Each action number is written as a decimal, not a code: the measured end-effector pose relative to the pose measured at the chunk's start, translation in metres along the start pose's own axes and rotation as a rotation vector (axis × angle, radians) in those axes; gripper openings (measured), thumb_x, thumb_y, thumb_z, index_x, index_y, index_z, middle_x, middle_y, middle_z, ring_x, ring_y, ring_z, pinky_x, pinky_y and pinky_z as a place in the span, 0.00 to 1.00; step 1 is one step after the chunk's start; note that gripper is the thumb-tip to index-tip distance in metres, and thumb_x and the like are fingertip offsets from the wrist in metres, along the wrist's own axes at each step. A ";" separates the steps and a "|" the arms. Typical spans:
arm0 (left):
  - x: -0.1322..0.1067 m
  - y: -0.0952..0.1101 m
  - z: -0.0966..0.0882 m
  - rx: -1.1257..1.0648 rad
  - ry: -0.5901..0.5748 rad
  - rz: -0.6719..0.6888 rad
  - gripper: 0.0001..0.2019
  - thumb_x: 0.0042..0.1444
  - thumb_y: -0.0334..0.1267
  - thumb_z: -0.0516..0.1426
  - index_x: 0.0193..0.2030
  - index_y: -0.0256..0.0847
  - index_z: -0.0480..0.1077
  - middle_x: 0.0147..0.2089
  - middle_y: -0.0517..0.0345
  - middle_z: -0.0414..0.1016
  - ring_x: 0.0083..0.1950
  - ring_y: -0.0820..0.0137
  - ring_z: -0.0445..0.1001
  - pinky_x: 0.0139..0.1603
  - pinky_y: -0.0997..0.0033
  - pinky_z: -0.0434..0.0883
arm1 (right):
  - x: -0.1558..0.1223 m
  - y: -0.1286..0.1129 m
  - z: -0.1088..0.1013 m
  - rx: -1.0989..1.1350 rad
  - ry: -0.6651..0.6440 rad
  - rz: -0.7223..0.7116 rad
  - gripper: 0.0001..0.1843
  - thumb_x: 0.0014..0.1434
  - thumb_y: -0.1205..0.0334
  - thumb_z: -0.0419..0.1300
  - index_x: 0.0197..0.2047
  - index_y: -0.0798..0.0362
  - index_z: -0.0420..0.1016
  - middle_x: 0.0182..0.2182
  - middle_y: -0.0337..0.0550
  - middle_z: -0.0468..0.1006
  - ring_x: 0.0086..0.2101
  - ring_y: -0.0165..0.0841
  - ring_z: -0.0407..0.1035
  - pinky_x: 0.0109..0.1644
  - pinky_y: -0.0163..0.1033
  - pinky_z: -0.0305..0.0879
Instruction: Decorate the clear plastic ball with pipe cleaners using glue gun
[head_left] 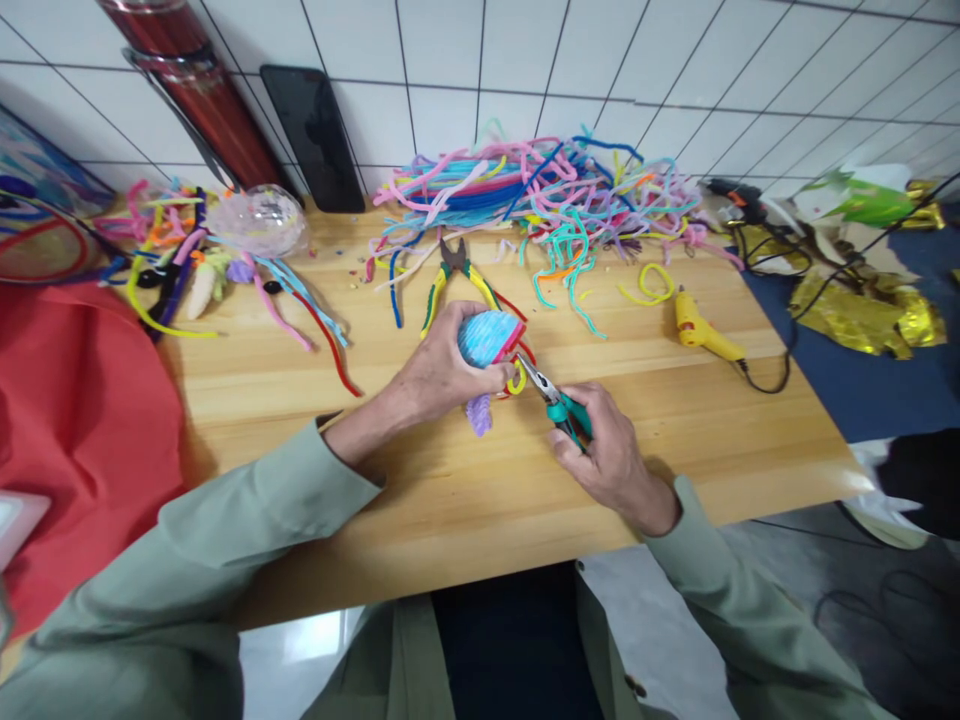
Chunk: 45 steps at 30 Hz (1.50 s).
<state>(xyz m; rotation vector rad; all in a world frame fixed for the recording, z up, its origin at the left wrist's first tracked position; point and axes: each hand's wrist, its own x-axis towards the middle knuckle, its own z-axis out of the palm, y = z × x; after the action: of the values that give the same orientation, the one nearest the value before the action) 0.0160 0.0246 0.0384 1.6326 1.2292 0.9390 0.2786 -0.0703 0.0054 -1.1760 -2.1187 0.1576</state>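
My left hand (450, 365) is wrapped round a blue pipe-cleaner figure (487, 338) with a pink-red edge. A yellow loop (516, 378) and red strands stick out on its right side, and a purple curled piece (478, 414) hangs below. My right hand (604, 450) grips the green handles of needle-nose pliers (551, 395). Their jaws reach the figure beside the yellow loop; whether they pinch a strand I cannot tell. Just behind my left hand lie yellow-and-green cutting pliers (456, 270) with handles spread.
Loose pipe cleaners (540, 190) are heaped along the tiled wall. A yellow glue gun (705, 330) with a black cord lies to the right. At left are a phone (315, 140), a red thermos (195, 90), a red cloth (82, 430) and small pipe-cleaner pieces (202, 280).
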 end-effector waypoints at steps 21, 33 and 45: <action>0.004 -0.002 -0.001 -0.049 -0.003 -0.021 0.36 0.46 0.50 0.73 0.60 0.42 0.70 0.56 0.53 0.80 0.54 0.59 0.81 0.57 0.58 0.82 | 0.000 0.002 0.012 -0.068 0.013 -0.007 0.25 0.71 0.65 0.61 0.69 0.48 0.68 0.51 0.52 0.83 0.49 0.48 0.83 0.49 0.53 0.86; 0.004 -0.003 -0.001 -0.065 -0.015 -0.030 0.36 0.46 0.50 0.74 0.60 0.43 0.69 0.56 0.53 0.79 0.55 0.60 0.81 0.58 0.57 0.81 | -0.003 0.006 0.014 -0.070 0.045 -0.014 0.29 0.69 0.65 0.62 0.71 0.47 0.67 0.52 0.53 0.83 0.51 0.50 0.83 0.50 0.54 0.87; 0.003 -0.004 0.001 -0.075 -0.011 -0.029 0.35 0.47 0.50 0.73 0.60 0.43 0.69 0.55 0.53 0.80 0.52 0.62 0.80 0.53 0.60 0.81 | -0.002 0.006 0.015 -0.032 0.074 0.003 0.29 0.69 0.65 0.62 0.72 0.46 0.67 0.53 0.52 0.83 0.49 0.48 0.83 0.50 0.53 0.86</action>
<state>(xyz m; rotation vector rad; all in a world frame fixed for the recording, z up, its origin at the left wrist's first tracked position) 0.0164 0.0275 0.0343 1.5557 1.1936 0.9460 0.2742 -0.0657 -0.0092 -1.1854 -2.0623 0.0808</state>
